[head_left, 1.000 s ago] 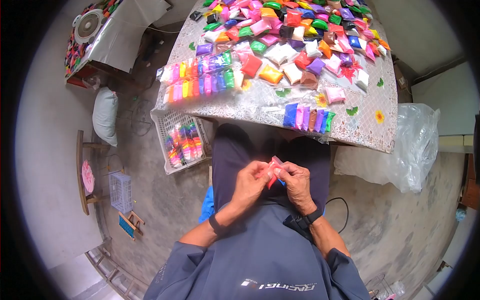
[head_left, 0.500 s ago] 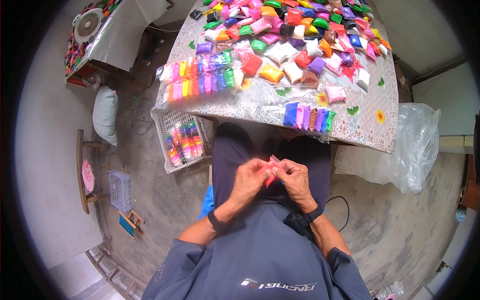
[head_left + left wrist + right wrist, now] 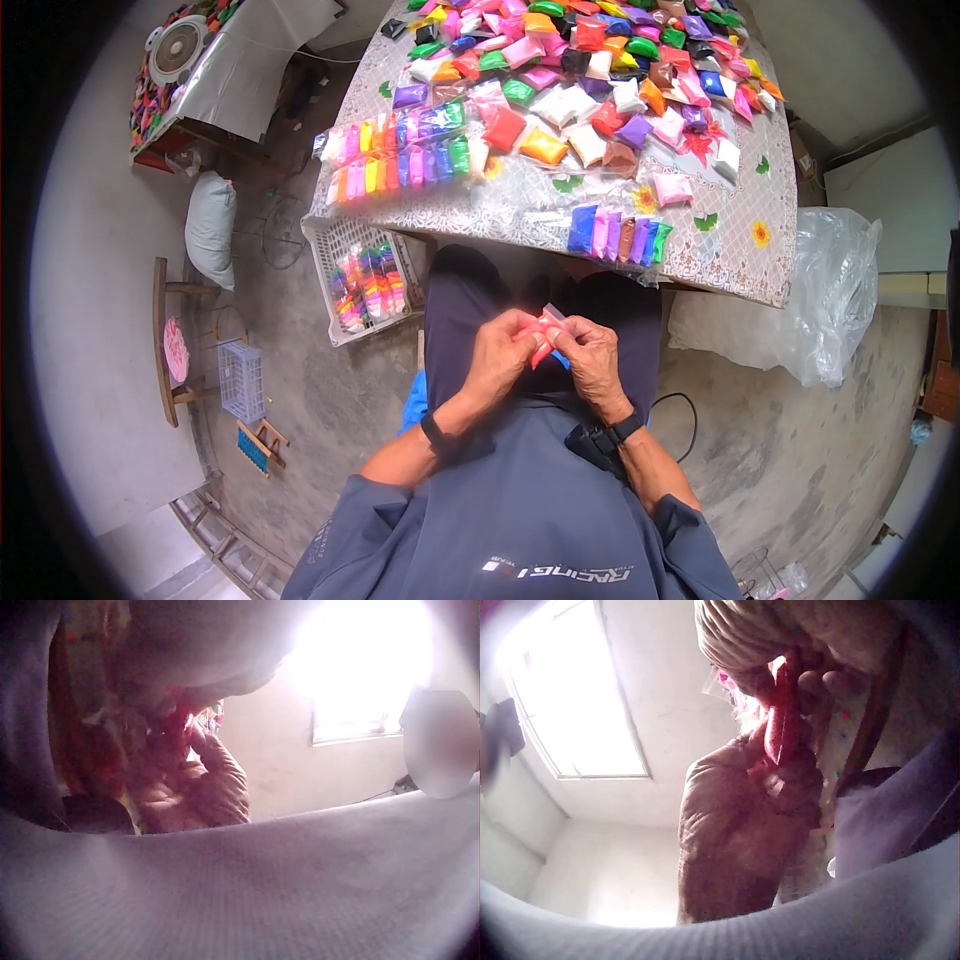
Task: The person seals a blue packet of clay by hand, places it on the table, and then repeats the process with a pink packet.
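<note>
Over the lap, my left hand [image 3: 500, 352] and right hand [image 3: 590, 362] meet at a small red, soft-looking packet [image 3: 541, 354] with a clear plastic end. Thumb and fingers of each hand pinch it from either side. A bit of blue [image 3: 562, 359] shows just below it, by the right fingers. In the right wrist view the red packet [image 3: 781, 735] is in shadow between the two hands, its lower tip pointed. The left wrist view is dim, with a sleeve across its lower half.
Ahead stands a table [image 3: 760, 265] with a lace-patterned cover. It bears a heap of coloured packets [image 3: 590, 60], clear bags of packets in rows [image 3: 400, 160] and a row of several packets [image 3: 618, 235]. A white basket [image 3: 315, 250] is below left, clear plastic sheeting [image 3: 800, 310] at right.
Both hands stay over the lap and keep their pinch on the red packet. The packet has shifted and tilted slightly between the fingers. The table has not changed.
</note>
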{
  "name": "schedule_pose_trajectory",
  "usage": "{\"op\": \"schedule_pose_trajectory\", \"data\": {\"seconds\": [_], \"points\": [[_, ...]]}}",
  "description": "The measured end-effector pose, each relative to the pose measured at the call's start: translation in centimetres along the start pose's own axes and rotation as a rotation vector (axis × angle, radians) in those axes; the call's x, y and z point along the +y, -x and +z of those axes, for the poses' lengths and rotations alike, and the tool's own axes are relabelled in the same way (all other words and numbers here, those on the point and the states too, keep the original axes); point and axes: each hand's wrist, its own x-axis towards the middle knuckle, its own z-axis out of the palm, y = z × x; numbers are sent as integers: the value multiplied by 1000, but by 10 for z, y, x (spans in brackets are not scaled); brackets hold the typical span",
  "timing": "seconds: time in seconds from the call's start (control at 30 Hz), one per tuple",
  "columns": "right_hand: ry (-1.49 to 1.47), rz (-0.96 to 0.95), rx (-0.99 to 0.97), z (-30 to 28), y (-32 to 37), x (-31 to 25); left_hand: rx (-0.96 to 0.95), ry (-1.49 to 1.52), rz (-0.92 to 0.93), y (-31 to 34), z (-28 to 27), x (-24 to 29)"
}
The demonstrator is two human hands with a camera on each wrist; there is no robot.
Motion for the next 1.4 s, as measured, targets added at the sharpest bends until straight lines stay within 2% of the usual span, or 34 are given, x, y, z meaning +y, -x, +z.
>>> {"op": "schedule_pose_trajectory", "data": {"seconds": [0.07,0.2,0.33,0.43,0.5,0.6,0.7,0.77,0.8,0.93,1.0,1.2,1.4], "points": [[-19,2,15,1,0,3,-25,105,-12,-4,4,2],[-44,54,11,-3,0,2,-43,118,-20,-6,5,1],[0,17,-14,-6,-5,0,-60,73,18,-5,-2,-4],[17,81,-92,-8,-6,1,-81,1,29,-5,-11,-9],[-140,73,-78,-4,-6,8,-95,-49,39,-4,-13,-9],[-211,86,-42,1,-3,8,-88,-37,16,1,-10,-4],[-257,69,34,4,-4,14,12,-28,79,7,-1,-1],[-297,72,49,6,-4,12,19,194,66,9,2,0],[-337,75,65,7,-3,10,19,195,66,10,2,3],[-303,65,56,5,-4,8,16,188,22,12,-1,1],[-265,81,-40,-3,-5,11,26,206,9,12,-2,0],[-136,96,-147,-9,-7,-1,-41,116,82,11,-10,4],[-195,70,-105,-2,-5,5,-49,224,67,8,-10,-5]]}}
